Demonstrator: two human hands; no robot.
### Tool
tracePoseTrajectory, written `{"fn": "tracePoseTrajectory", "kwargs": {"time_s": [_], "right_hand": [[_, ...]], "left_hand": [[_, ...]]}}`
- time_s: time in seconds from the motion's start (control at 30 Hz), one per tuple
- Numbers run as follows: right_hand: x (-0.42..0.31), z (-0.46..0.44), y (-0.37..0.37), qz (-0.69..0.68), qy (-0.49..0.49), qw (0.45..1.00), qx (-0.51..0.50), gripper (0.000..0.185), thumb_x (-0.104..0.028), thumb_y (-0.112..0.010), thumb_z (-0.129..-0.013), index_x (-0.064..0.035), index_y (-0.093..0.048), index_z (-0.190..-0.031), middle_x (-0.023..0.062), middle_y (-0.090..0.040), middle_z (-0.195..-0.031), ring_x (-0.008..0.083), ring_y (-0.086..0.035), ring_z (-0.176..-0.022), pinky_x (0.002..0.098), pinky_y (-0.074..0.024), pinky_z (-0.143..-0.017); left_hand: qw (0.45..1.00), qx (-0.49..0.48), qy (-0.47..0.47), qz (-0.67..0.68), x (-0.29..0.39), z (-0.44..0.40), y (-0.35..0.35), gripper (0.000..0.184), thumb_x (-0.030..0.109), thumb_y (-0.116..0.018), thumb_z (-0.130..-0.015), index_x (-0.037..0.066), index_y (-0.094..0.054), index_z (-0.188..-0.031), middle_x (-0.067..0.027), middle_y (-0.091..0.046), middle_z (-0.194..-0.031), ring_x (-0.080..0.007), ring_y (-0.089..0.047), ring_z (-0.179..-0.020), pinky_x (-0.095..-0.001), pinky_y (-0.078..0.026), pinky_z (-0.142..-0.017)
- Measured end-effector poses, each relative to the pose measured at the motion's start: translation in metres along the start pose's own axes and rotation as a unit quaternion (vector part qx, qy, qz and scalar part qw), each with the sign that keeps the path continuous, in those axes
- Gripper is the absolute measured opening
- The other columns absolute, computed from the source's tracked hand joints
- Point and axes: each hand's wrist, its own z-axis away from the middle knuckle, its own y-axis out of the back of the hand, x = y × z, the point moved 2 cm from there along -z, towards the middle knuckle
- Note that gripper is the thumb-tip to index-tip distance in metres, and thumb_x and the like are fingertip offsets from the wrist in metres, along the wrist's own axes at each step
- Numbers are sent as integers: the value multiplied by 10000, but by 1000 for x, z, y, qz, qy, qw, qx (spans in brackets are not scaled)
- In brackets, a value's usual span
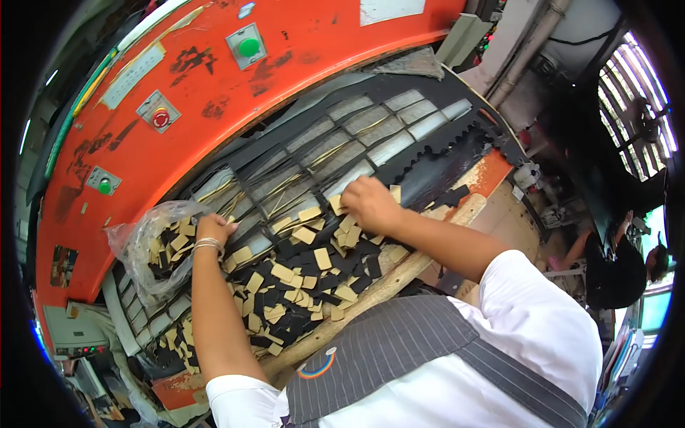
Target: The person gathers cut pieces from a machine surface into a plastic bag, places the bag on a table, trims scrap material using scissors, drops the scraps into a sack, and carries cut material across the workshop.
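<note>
My left hand (214,230) is closed at the rim of a clear plastic bag (139,251), its fingers partly hidden. Inside the bag are small rectangular pieces, tan on one face and black on the other. My right hand (372,205) is bent downward with its fingers drawn together, and a tan piece (337,205) shows at its fingertips. Below and between both hands lies a loose heap of the same tan and black pieces (292,282). Under the hands, a sheet with a grid of rectangular openings (314,157) is crossed by thin tan and black strips.
An orange machine panel (193,85) rises behind the work surface, with a green button (249,47) and a red button (161,118). A worn pale bar (385,289) edges the near side. Another person (617,267) is at the far right.
</note>
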Motion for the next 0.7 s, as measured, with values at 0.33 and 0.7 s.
{"fn": "tracePoseTrajectory", "kwargs": {"time_s": [0.33,0.7], "right_hand": [[51,88,65,-56,-154,985,-49,579,-391,-739,-775,-73,-571,-1228,228,-503,-1309,403,-453,-1236,475,-345,-1059],[-15,54,19,-43,-61,941,-329,1241,-769,-716,-550,-186,-211,-1523,367,-222,-1478,578,-160,-1371,581,-107,-1151]], "left_hand": [[951,198,-90,220,3,69,20,257,199,-709,-842,-18,-586,-902,-79,-588,-772,-161,-548,-712,-315,-464,-694],[986,13,-106,-129,-39,259,-15,1319,807,-739,-405,246,-277,-1506,-283,-20,-1569,-495,-28,-1440,-731,-135,-1034]]}}
